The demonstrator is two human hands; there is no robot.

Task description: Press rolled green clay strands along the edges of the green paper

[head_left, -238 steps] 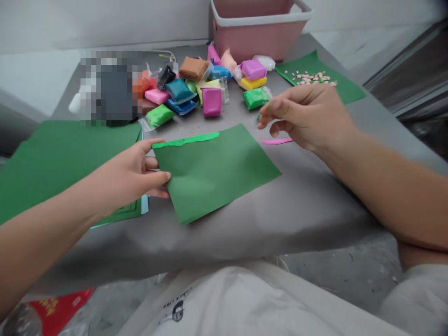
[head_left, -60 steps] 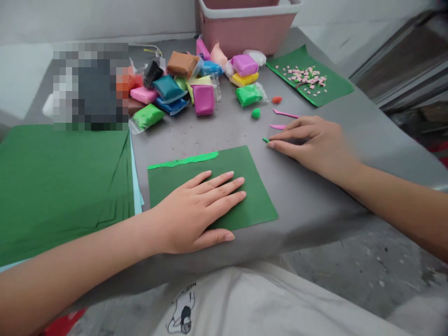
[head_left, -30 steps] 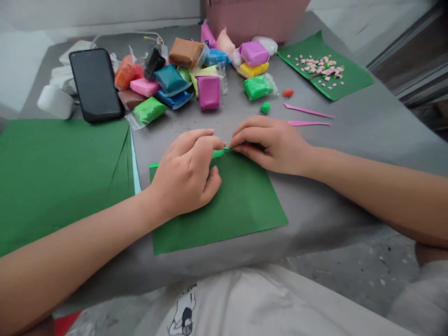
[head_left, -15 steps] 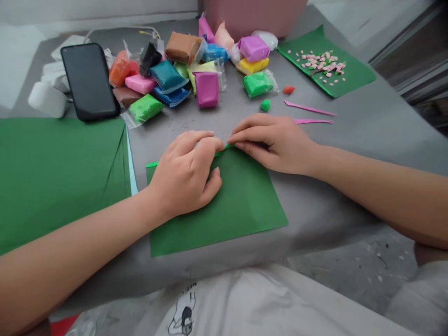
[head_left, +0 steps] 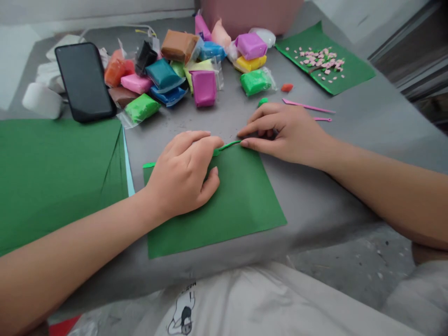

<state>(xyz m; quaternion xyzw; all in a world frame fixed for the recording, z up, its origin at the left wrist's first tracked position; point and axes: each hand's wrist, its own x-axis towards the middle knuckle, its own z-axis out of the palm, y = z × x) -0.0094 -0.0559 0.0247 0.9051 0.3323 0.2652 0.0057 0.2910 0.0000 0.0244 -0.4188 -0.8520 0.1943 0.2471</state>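
A sheet of green paper (head_left: 224, 200) lies on the grey table before me, with a thin strip of bright green clay (head_left: 229, 145) along its far edge. My left hand (head_left: 184, 172) rests over the sheet, index fingertip on the strip and thumb apart; it covers the strip's middle. The strip's left end shows beyond that hand. My right hand (head_left: 285, 133) has thumb and index finger at the strip's right end, near the sheet's far right corner. Just behind the right hand sits a small green clay lump (head_left: 262, 101), partly hidden.
Several wrapped clay packs, such as a magenta one (head_left: 204, 88), lie at the back. A phone (head_left: 86, 81) and larger green sheets (head_left: 63, 163) are at left. At right are pink tools (head_left: 310, 106), an orange clay bit (head_left: 287, 87) and a decorated green sheet (head_left: 353, 74).
My right hand has shifted slightly right along the strip, baring more of it between the hands and covering part of the green lump. My left hand stays nearly in place.
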